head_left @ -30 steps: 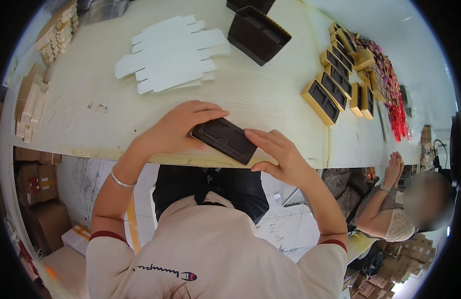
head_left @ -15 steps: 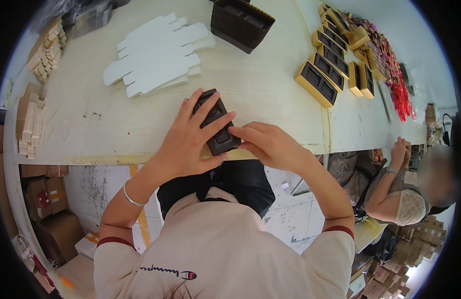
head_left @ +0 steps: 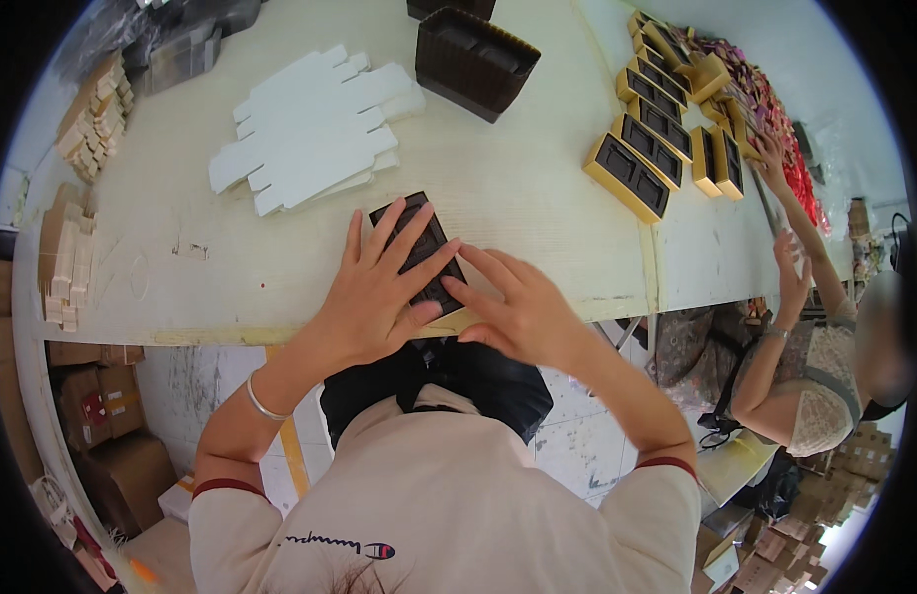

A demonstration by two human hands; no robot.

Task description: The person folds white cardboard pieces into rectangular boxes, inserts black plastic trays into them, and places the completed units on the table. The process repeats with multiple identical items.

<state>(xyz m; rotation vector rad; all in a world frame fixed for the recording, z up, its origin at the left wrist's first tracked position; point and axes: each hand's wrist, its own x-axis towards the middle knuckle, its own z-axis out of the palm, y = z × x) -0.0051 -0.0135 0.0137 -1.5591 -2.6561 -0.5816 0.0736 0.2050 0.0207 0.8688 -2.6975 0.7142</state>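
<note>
A black plastic insert tray (head_left: 432, 236) with moulded hollows lies at the table's front edge, tilted slightly. Spread across its top is my left hand (head_left: 379, 282), fingers apart and stretched out, thumb at the tray's near end. My right hand (head_left: 518, 312) is at the tray's right side, its fingers apart and the fingertips at that edge. Part of the tray's surface is hidden under my left fingers.
Flat white card box blanks (head_left: 310, 134) lie beyond my left hand. A stack of black trays (head_left: 475, 64) stands at the back. Gold boxes with black inserts (head_left: 627, 178) line the right. Folded cartons (head_left: 62, 252) sit far left. A person (head_left: 800, 381) works at right.
My right hand's fingers have spread from a closer pinch at the tray's edge. The tray has shifted slightly left. The other person's one arm now reaches toward the gold boxes.
</note>
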